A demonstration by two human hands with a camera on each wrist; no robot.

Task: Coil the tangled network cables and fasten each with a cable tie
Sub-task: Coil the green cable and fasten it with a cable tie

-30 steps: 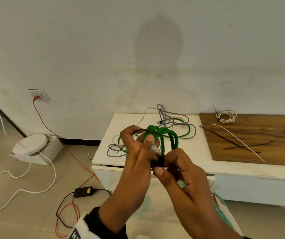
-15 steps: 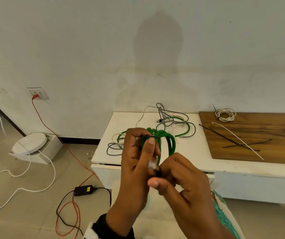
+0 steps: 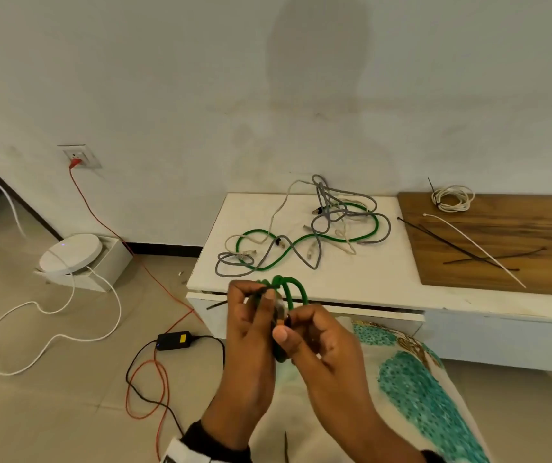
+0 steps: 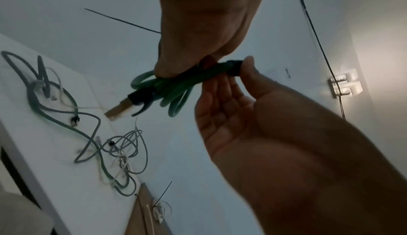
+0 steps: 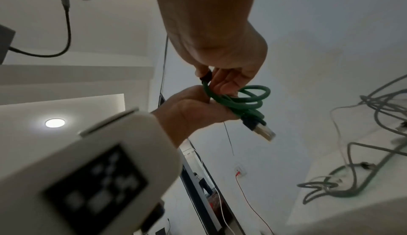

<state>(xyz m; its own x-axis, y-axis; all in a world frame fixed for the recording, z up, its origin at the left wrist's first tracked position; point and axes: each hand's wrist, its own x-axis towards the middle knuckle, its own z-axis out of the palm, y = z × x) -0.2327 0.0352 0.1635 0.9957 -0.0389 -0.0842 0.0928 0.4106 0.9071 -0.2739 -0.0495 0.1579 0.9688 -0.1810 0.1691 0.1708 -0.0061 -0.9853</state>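
Note:
Both hands hold a small coil of green network cable [image 3: 288, 289] in the air, just in front of the white table [image 3: 351, 282]. My left hand [image 3: 254, 295] pinches the black end piece of the cable at the top of the bundle. A thin black cable tie [image 3: 217, 305] sticks out past its fingers. My right hand [image 3: 289, 327] grips the bunched loops lower down. In the left wrist view the coil [image 4: 176, 90] ends in a clear plug [image 4: 118, 110]. Several tangled grey, white and green cables [image 3: 318, 228] lie on the table.
A wooden board [image 3: 518, 228] at the right carries loose black and white ties [image 3: 475, 248] and a tied white coil [image 3: 451, 198]. On the floor are a white router [image 3: 70, 255], a black adapter [image 3: 174, 340] and trailing wires. Patterned cloth [image 3: 418, 379] lies below my hands.
Both hands have come down and nearer with the green coil, from over the table to below its front edge. The tie's tail now shows at the left of my left hand.

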